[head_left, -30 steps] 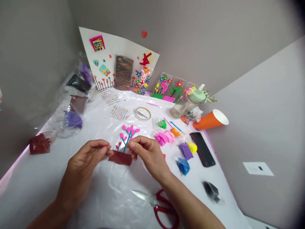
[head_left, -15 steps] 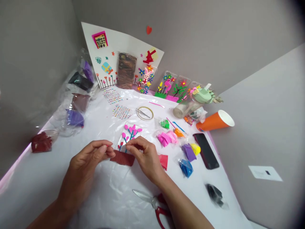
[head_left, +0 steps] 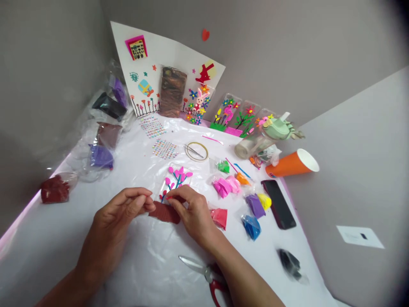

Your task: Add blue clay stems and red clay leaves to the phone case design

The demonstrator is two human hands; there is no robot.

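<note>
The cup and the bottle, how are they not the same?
The cup is orange outside, but the bottle is see-through. The cup has a wide open mouth, while the bottle has a green lid on. Both are on the white table, near each other.

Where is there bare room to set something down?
The white tabletop is bare between the dark red packet and left hand, and between the right forearm and black packet. It is crowded around the yellow packet, phone and orange cup.

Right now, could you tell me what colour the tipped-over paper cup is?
Orange outside, white inside: the cup, head view.
</note>
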